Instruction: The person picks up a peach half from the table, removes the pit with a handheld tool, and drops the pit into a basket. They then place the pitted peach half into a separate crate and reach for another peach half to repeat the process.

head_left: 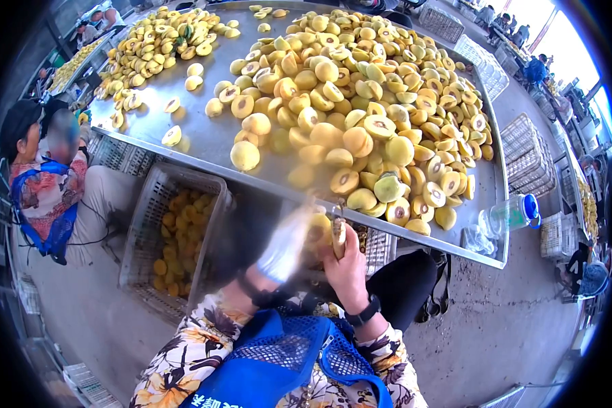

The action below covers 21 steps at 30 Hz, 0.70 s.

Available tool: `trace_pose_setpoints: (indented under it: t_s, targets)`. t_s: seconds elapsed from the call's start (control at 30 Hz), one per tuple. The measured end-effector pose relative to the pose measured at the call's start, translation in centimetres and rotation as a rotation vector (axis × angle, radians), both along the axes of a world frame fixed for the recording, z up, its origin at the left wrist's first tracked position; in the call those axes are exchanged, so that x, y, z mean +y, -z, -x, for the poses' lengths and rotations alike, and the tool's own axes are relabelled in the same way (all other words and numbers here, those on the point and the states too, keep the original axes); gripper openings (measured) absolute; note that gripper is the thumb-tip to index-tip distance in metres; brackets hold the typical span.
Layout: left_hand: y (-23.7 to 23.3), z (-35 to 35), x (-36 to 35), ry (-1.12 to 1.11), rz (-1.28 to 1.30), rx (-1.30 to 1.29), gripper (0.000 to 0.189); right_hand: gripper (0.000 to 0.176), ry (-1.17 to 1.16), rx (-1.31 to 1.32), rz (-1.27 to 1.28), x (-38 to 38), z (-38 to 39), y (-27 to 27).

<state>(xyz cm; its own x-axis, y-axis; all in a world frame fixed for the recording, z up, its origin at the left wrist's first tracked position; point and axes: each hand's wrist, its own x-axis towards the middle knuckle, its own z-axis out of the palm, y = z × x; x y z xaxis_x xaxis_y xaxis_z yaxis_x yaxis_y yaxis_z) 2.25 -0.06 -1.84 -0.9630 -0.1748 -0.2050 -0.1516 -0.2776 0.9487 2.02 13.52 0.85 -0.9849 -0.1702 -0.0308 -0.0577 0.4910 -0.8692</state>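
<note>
The right hand (347, 262) grips a halved yellow stone fruit (338, 238) — the white-gloved left hand (285, 246), blurred, grip unclear, could knock it loose.

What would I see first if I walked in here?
A huge heap of yellow fruit halves covers the metal table. At its near edge the right hand holds a fruit piece, beside the blurred, gloved left hand. A grey crate of fruit stands below.

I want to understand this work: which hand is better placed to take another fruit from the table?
Probably the left hand: gloved and blurred, it is raised near the edge of the table, though I cannot tell if it holds anything. The right hand grips a fruit piece.
</note>
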Motion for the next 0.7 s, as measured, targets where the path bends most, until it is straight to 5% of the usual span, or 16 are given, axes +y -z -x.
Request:
trace_pose_setpoints:
  t_s: [0.03,0.27,0.4,0.53,0.6,0.7]
  targets:
    - [0.8,0.4,0.5,-0.102,-0.141,0.009,0.038,0.041,-0.044,0.009,-0.035,0.5,-0.3,0.2]
    - [2.4,1.1,1.0,-0.208,-0.054,0.023,0.034,0.028,-0.133,-0.028,-0.105,1.1,-2.5,0.9]
    - [2.3,0.5,1.9,-0.247,0.159,0.17,0.035,0.026,-0.157,-0.055,-0.106,0.9,-2.5,0.7]
    - [-0.2,0.5,2.5,-0.254,0.021,-0.045,0.033,0.025,-0.155,-0.082,-0.096,0.6,-2.9,0.6]
    - [1.2,0.4,2.5,-0.25,0.36,0.157,0.032,0.023,-0.172,-0.112,-0.088,0.5,-3.3,1.0]
    - [1.9,0.3,1.9,-0.191,0.433,0.161,0.031,0.023,-0.204,-0.111,-0.118,0.6,-3.6,1.2]
